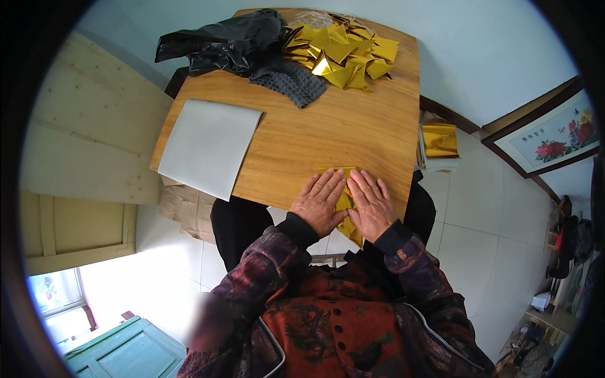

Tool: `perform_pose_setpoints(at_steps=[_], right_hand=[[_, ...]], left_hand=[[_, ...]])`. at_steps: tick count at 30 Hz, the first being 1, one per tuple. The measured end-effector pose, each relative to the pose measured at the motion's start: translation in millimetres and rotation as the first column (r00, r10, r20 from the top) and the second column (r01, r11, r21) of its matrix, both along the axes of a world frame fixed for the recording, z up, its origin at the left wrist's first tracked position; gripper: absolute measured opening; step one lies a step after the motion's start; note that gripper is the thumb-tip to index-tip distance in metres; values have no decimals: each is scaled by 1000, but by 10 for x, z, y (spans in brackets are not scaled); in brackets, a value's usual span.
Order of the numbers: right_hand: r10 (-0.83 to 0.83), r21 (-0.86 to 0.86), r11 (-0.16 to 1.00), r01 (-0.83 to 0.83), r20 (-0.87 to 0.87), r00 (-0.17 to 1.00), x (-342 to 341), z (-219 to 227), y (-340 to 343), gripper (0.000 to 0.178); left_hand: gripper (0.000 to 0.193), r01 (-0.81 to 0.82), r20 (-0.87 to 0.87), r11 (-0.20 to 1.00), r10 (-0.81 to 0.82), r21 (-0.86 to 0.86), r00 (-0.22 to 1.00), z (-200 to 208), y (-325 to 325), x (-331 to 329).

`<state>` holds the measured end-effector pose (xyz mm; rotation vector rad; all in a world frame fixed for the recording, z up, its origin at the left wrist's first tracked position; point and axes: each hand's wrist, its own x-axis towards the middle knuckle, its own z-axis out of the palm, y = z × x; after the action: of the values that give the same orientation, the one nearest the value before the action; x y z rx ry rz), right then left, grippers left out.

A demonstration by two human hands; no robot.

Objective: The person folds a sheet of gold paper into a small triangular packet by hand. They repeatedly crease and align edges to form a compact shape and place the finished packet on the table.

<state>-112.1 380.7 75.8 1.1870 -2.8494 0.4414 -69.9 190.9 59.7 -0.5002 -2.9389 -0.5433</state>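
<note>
A sheet of gold foil paper lies at the table's near edge, mostly covered by my hands. Its lower end hangs past the edge as a pointed flap. My left hand presses flat on its left side, fingers stretched out and pointing away from me. On the right side my right hand lies flat too, fingers extended, with the two hands nearly meeting at the index fingers. Whether the hidden part of the paper is folded, I cannot tell. At the far side sits a heap of folded gold foil paper pieces.
A grey-white sheet covers the left of the wooden table. Behind it are a black plastic bag and a dark textured cloth. Beyond the table's right edge, a stack of gold foil paper sits lower down. A framed flower picture leans by the wall.
</note>
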Motion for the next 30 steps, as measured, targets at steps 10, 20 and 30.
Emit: perform_pose_setpoints(at_steps=[10, 20, 30], right_hand=[[28, -2, 1000, -28, 64, 998, -50, 23, -6, 77], [43, 49, 998, -46, 45, 998, -90, 33, 4, 78], [37, 55, 998, -39, 38, 999, -90, 19, -7, 78]], left_hand=[[77, 27, -8, 1000, -27, -4, 1000, 62, -53, -33], [85, 20, 88, 998, -15, -53, 996, 152, -60, -93], [89, 12, 191, 1000, -16, 19, 981, 186, -104, -153]])
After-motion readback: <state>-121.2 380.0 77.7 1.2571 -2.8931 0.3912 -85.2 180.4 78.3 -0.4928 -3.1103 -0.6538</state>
